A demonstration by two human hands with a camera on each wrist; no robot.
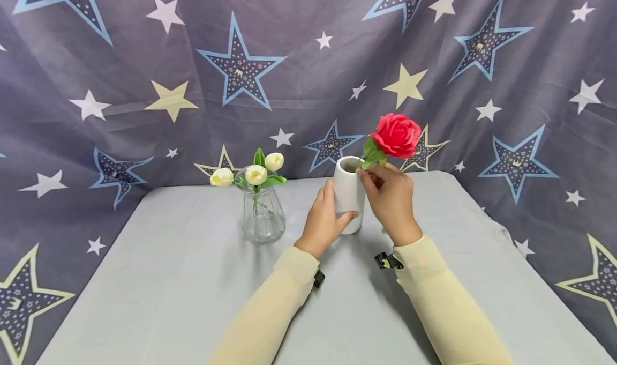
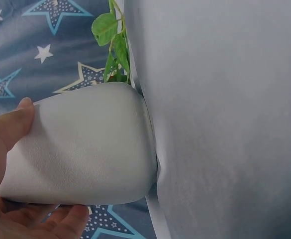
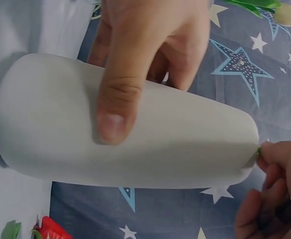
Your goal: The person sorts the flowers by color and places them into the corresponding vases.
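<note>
My left hand (image 1: pixel 324 221) grips the lower side of a white vase (image 1: pixel 348 196), which stands upright on the table; its thumb lies across the front in the right wrist view. At the vase's mouth, my right hand (image 1: pixel 391 199) pinches the green stem of a red rose (image 1: pixel 397 134). The bloom and its leaves (image 1: pixel 372 153) stick up above the fingers, leaning right. In the right wrist view the pinching fingers (image 3: pixel 272 152) are right at the vase's rim. How much of the stem is inside the vase is hidden.
Left of the white vase stands a clear glass vase (image 1: pixel 264 220) with several cream tulips (image 1: pixel 256 175). Beyond the white vase are green leaves (image 2: pixel 105 30), and another red bloom (image 3: pixel 53 229) lies low beside it. A star-patterned curtain (image 1: pixel 289 49) hangs behind the grey-covered table (image 1: pixel 183 279).
</note>
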